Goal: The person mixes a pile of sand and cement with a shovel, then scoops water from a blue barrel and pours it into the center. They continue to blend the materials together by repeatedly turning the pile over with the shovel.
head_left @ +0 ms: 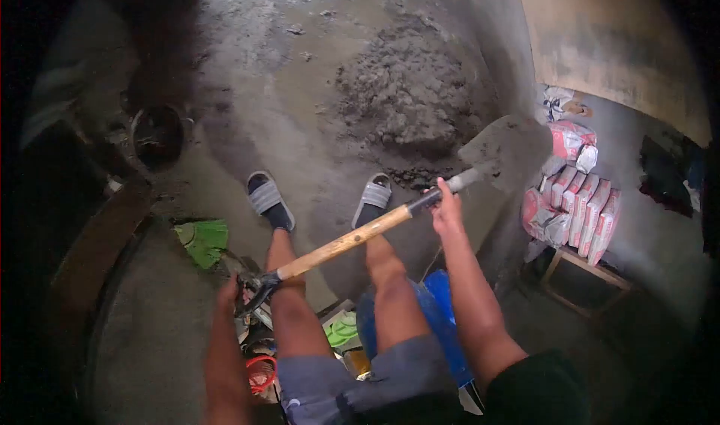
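A shovel (345, 241) with a wooden shaft slants across my legs in the head view. My left hand (234, 294) is closed on its black handle at the lower left, the fingers partly hidden. Farther up, my right hand (448, 211) wraps round the dark lower end of the shaft, close to the metal socket. The grey blade (510, 151) lies at the right, beside a heap of wet mortar (409, 87), with a little mortar on it.
Several red-and-white bags (585, 207) are stacked on a wooden frame (585, 267) at the right. A dark bucket (157, 136) stands at the left, near a green broom head (202, 241). Blue containers (442, 305) and assorted items sit behind my legs.
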`<state>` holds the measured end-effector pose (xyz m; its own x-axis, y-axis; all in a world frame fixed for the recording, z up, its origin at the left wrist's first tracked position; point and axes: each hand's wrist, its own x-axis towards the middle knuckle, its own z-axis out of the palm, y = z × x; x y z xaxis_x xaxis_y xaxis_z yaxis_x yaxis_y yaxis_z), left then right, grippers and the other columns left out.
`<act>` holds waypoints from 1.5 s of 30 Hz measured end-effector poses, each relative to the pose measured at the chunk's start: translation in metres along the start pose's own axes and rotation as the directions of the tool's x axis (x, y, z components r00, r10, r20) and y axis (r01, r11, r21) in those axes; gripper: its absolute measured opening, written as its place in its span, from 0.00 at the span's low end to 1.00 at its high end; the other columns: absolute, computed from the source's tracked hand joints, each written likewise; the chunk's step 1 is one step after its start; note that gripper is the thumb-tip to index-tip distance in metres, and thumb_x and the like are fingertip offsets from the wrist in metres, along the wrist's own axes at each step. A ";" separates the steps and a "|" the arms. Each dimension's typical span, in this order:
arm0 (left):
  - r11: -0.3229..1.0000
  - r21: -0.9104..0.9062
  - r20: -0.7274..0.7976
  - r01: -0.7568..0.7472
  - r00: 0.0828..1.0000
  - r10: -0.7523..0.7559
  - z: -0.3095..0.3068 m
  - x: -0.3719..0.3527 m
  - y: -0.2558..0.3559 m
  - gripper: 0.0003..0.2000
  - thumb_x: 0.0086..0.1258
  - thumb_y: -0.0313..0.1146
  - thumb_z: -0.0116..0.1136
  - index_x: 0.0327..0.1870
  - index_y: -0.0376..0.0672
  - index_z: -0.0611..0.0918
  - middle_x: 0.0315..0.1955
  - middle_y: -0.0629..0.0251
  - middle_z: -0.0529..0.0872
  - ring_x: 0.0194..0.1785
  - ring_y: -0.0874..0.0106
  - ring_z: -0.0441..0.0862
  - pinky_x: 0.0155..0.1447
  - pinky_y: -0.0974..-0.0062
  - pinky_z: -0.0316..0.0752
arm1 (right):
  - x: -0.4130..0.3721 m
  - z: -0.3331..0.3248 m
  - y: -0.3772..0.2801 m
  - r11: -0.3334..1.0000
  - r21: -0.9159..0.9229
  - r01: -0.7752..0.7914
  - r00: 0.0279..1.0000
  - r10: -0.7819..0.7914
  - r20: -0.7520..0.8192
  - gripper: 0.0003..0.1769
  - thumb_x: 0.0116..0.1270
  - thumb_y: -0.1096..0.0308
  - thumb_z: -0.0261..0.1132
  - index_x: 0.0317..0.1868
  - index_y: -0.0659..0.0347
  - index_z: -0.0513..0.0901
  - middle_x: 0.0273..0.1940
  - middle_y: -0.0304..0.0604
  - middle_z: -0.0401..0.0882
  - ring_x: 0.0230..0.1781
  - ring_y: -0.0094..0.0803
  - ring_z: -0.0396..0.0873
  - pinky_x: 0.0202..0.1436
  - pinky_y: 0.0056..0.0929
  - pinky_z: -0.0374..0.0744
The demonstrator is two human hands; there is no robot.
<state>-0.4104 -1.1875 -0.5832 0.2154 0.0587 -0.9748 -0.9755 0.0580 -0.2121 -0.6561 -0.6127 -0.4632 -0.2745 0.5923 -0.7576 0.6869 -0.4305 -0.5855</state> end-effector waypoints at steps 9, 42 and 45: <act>0.484 -0.667 -0.508 -0.566 0.821 0.260 -0.020 -0.165 0.034 0.18 0.70 0.54 0.48 0.30 0.50 0.75 0.20 0.75 0.71 0.20 0.79 0.66 0.25 0.78 0.64 | 0.054 0.113 0.092 0.888 0.331 -0.321 0.942 0.262 0.211 0.13 0.58 0.59 0.67 0.26 0.52 0.70 0.22 0.38 0.72 0.24 0.33 0.72 0.34 0.37 0.76; -0.466 0.849 0.461 -0.247 -0.082 0.884 0.167 -0.461 0.223 0.12 0.57 0.42 0.59 0.36 0.48 0.72 0.36 0.68 0.74 0.38 0.73 0.73 0.42 0.70 0.69 | 0.166 0.197 -0.117 0.672 0.550 -0.497 0.684 -0.087 0.724 0.13 0.55 0.63 0.64 0.33 0.65 0.75 0.30 0.46 0.77 0.34 0.39 0.77 0.43 0.39 0.81; -0.638 0.577 0.806 -0.510 0.233 0.544 0.262 -0.457 0.240 0.11 0.48 0.37 0.65 0.22 0.48 0.72 0.23 0.72 0.74 0.26 0.77 0.72 0.29 0.73 0.69 | 0.213 0.173 -0.133 0.770 0.474 -0.427 0.881 0.235 0.411 0.18 0.66 0.58 0.58 0.44 0.65 0.68 0.26 0.46 0.75 0.26 0.38 0.77 0.33 0.39 0.83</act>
<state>-0.7316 -0.9389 -0.1705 -0.4448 0.8488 -0.2857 0.5377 0.5083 0.6728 -0.9224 -0.5472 -0.5974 -0.3570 0.1401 -0.9235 0.3270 -0.9074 -0.2641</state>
